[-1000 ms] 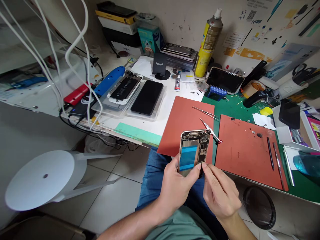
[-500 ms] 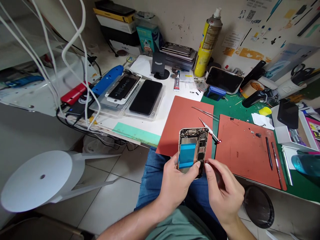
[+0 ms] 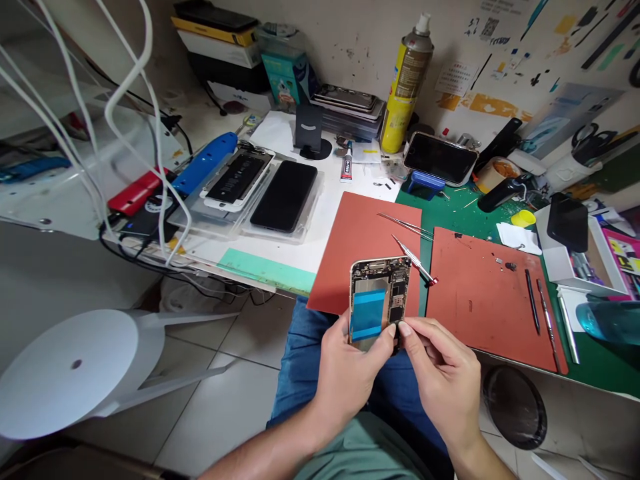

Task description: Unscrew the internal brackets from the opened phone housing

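Note:
My left hand [image 3: 350,363] is wrapped round an opened phone housing [image 3: 376,273], held tilted above my lap. Blue adhesive strips [image 3: 369,313] lie in its battery bay, and dark circuit parts run down its right side. The thumb presses near the lower right of the housing. My right hand [image 3: 443,370] has thumb and forefinger pinched at the housing's lower right edge; whether something small sits between the fingertips is hidden. Just beyond the housing, a screwdriver [image 3: 415,260] with a red end and a pair of tweezers [image 3: 405,225] lie on the mats.
Red-brown mats [image 3: 450,313] cover the bench front. To the left lie a phone screen with battery [image 3: 240,177] and a black phone [image 3: 285,197] on clear trays. A spray can [image 3: 407,87] stands behind. White cables [image 3: 145,73] hang at left; a white stool [image 3: 65,373] stands below.
My right hand has moved left, bringing its pinched fingertips from beside the phone housing to its lower right edge. The left hand still holds the housing. The whole view has shifted slightly.

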Motion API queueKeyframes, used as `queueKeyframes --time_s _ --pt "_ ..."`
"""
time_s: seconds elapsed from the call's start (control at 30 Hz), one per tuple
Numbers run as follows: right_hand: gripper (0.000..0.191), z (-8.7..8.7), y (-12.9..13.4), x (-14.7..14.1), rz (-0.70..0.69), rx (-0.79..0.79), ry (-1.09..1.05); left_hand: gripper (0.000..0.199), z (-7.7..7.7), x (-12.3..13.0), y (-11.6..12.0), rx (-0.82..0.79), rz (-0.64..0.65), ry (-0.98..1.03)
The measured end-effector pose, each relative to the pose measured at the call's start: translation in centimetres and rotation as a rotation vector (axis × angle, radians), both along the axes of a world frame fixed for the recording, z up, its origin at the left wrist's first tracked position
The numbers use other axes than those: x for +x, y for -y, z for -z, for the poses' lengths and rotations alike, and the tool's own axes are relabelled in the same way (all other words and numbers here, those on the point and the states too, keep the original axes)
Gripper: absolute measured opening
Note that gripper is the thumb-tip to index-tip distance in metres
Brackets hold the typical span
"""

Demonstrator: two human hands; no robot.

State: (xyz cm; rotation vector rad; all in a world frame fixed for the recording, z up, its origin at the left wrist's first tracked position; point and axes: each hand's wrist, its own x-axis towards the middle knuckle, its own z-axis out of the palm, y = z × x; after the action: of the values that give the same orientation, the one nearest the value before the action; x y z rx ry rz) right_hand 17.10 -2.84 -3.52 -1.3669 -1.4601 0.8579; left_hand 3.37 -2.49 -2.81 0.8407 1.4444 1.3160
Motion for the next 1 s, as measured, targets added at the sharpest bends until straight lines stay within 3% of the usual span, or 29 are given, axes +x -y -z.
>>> queueKeyframes --time_s 0.27,0.73,0.9,1.0 --pt "0.014 -0.1 0.0 -0.1 -0.009 -0.011 -0.001 0.013 0.2 -0.4 -0.1 -0.021 -0.011 0.011" --pt "0.018 -0.5 0.3 0.3 0.025 -0.153 -0.055 0.023 2.6 -0.2 0.3 -0.099 0.094 0.219" --pt "0.028 -0.5 -1.1 0.2 0.101 -0.234 -0.197 0.030 3.0 0.1 0.4 -0.118 0.112 0.260" --pt "0.030 -0.6 -2.2 0.1 0.073 -0.259 -0.266 0.032 2.6 0.3 0.4 -0.127 0.136 0.261"
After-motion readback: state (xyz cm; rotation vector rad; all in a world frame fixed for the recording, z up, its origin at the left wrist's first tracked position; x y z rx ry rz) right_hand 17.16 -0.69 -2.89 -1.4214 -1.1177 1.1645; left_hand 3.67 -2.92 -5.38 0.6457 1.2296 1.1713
